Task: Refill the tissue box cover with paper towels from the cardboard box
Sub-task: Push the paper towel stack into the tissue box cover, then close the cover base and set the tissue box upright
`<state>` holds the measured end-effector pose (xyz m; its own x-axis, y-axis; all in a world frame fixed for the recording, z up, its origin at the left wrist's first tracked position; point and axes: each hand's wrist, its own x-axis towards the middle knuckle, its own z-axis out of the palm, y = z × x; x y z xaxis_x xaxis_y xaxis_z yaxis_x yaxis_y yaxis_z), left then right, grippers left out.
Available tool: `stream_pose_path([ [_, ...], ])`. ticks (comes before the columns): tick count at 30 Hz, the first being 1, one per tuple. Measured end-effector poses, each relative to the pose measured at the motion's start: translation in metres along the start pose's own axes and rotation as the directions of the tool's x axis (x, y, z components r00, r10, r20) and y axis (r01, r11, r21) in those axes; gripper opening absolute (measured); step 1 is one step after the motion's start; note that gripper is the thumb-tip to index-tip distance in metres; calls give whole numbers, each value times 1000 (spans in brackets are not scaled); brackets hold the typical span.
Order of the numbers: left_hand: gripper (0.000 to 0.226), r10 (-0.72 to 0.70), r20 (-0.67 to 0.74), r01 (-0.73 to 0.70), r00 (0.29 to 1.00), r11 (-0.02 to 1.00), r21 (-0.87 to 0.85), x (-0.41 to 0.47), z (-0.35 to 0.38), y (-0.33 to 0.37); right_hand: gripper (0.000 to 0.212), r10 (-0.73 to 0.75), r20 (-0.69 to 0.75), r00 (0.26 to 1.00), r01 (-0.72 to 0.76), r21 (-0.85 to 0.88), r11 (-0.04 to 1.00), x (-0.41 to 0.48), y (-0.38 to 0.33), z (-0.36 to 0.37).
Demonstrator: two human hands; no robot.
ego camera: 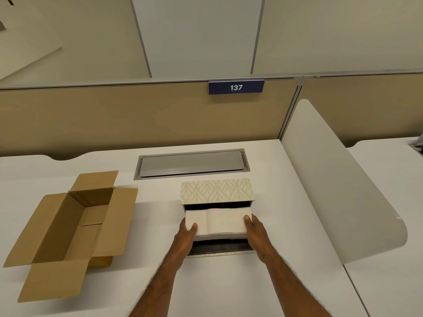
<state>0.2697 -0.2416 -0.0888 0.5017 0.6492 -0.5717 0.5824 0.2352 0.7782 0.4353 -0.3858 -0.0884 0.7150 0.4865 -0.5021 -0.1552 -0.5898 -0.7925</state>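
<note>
Paper towels point(217, 221), a folded pale stack, are being fed into the tissue box cover point(216, 191), which lies with its opened side facing the person, toward the near edge of the desk point(229, 282). The left hand point(186, 234) clasps the stack's left end and the right hand point(254, 229) its right end, thumbs on top and the other fingers hidden underneath, so each grip is closed on the towels.

The stack's far edge sits at the mouth of the dark cavity under the patterned panel; its near part hangs out over a dark flap that lies flat on the desk in front of the cover. How far the towels reach inside cannot be told.

To do this step well, I judge the stack should stay level and square to the opening, with even pressure from both ends so the sheets do not fan or buckle. It should slide in low under the patterned panel, with the corners entering together. The thumbs would need to slip back as the ends near the side walls.

The cardboard box point(68, 227) stands open toward the left edge of the desk, well apart from the cover, and looks empty. Beyond the cover, a grey cable hatch point(191, 164) is set into the desk near its far edge.
</note>
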Motion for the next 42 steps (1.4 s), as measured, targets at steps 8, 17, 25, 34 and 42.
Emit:
stream_pose_path([
  [8, 70, -40, 27, 42, 999, 996, -82, -1, -11, 3, 63, 19, 36, 999, -21, 74, 997, -4, -9, -10],
  [17, 65, 199, -137, -173, 970, 968, 184, 30, -45, 68, 59, -222, -136, 966, 204, -133, 970, 24, -74, -49],
  [25, 68, 220, 95, -240, 971, 894, 377, 59, -47, 94, 71, -167, 187, 968, 221, -319, 922, 53, -92, -44],
  [34, 50, 344, 124, -362, 931, 818, 447, 42, -50, 76, 68, -224, 188, 956, 283, -407, 868, 39, -72, -50],
  [42, 46, 409, 165, -438, 897, 779, 449, 9, -48, 49, 63, -297, 186, 937, 346, -363, 865, 3, -40, -51],
])
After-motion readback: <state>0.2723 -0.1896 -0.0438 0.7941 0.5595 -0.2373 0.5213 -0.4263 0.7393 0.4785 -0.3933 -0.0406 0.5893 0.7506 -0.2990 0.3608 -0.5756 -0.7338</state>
